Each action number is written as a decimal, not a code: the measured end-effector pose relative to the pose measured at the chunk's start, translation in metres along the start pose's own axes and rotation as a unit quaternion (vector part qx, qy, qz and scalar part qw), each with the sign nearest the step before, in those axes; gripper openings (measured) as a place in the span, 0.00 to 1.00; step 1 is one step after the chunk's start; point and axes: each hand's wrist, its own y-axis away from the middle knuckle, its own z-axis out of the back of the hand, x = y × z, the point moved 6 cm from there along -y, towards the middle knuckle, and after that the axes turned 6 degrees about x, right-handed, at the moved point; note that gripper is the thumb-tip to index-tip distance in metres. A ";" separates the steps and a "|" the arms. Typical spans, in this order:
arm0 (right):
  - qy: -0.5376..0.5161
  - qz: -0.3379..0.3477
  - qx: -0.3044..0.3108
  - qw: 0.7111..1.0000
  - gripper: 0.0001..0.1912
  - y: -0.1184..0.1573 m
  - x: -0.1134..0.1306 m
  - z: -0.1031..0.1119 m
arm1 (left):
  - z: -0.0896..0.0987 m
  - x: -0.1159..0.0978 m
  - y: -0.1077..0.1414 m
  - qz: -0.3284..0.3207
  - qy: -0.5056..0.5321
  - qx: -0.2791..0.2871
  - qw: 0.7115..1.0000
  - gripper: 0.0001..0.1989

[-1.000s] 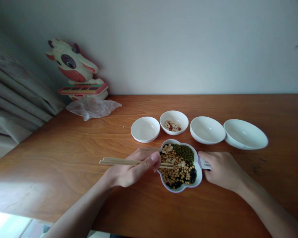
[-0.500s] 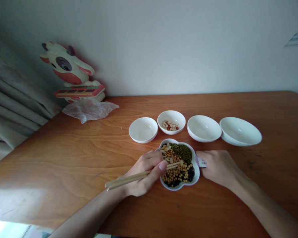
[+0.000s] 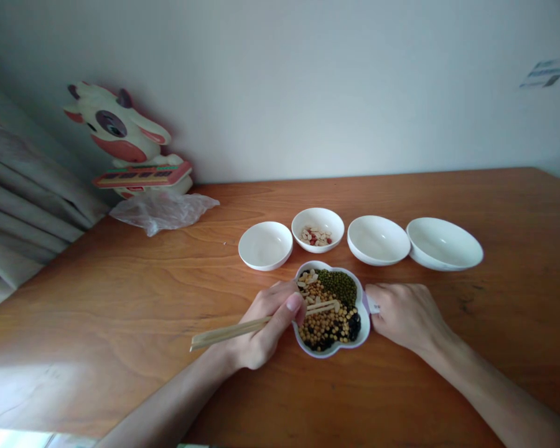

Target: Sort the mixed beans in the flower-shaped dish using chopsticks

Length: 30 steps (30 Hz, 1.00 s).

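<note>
My left hand (image 3: pixel 270 323) is closed around a pair of wooden chopsticks (image 3: pixel 228 334). Their tips reach over the middle of a flower-shaped dish (image 3: pixel 327 353), at a pale peanut piece (image 3: pixel 336 307); whether they pinch it I cannot tell. Green beans (image 3: pixel 340 284), yellow beans (image 3: pixel 324 323), black beans (image 3: pixel 354 326) and peanut pieces lie in the dish. My right hand (image 3: pixel 404 314) grips the dish's handle (image 3: pixel 372 305) on its right side. Behind the dish, a white bowl (image 3: pixel 318 214) holds several peanut pieces (image 3: pixel 316 236), some with red skin.
White bowls without contents flank the peanut bowl: one (image 3: pixel 266 246) on its left, two (image 3: pixel 378 239) (image 3: pixel 444 244) on its right. A crumpled plastic bag (image 3: pixel 165 210) and a cow-shaped toy keyboard (image 3: pixel 130 140) stand at the back left, near a curtain (image 3: pixel 28 193).
The view has shifted slightly, moving most things a little left. The chopsticks' rear ends have risen slightly, and their tips sit closer together. My right hand keeps its hold on the dish's handle.
</note>
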 end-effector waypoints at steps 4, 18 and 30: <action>-0.007 -0.003 -0.002 1.000 0.09 0.000 0.000 -0.001 | 0.002 -0.001 0.001 -0.010 0.025 -0.006 1.000 0.27; -0.053 0.008 -0.010 0.999 0.08 -0.005 -0.007 -0.009 | -0.002 0.001 0.001 -0.021 0.007 0.028 0.999 0.26; -0.170 0.162 0.085 0.968 0.10 0.007 -0.006 0.003 | 0.001 0.007 0.000 0.000 -0.003 0.014 1.000 0.27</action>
